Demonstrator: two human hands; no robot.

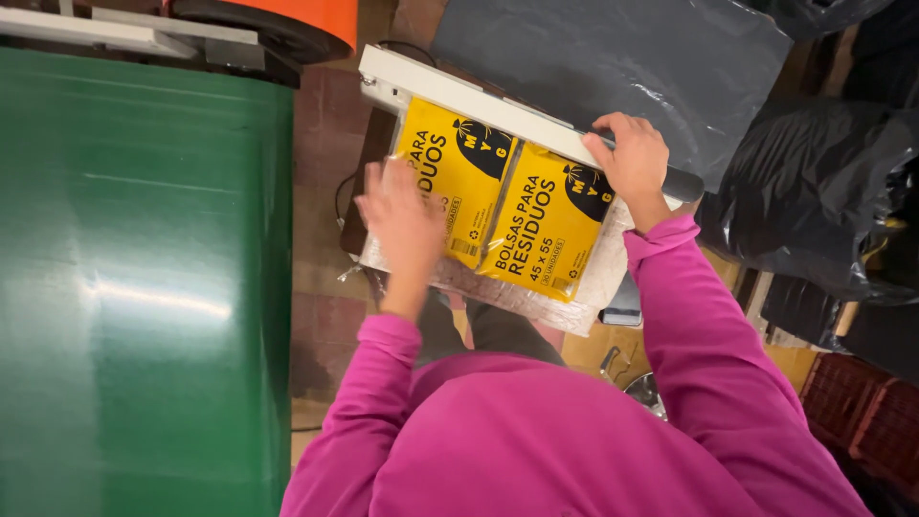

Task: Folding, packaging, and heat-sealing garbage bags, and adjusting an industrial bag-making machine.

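Two flat yellow packets with black print lie side by side inside a clear plastic wrap (536, 292) under the white arm of a sealing machine (450, 91). My left hand (402, 218) rests flat on the left yellow packet (458, 163), fingers spread and blurred. My right hand (630, 163) presses down on the far end of the white arm, next to its black handle (684, 184), just above the right yellow packet (546, 225). Both sleeves are magenta.
A broad green roll of sheet (144, 278) fills the left side, with an orange roll (316, 17) behind it. Grey plastic film (613, 57) lies past the machine. Black bags (814, 191) pile up at the right; a dark red crate (866, 412) sits at lower right.
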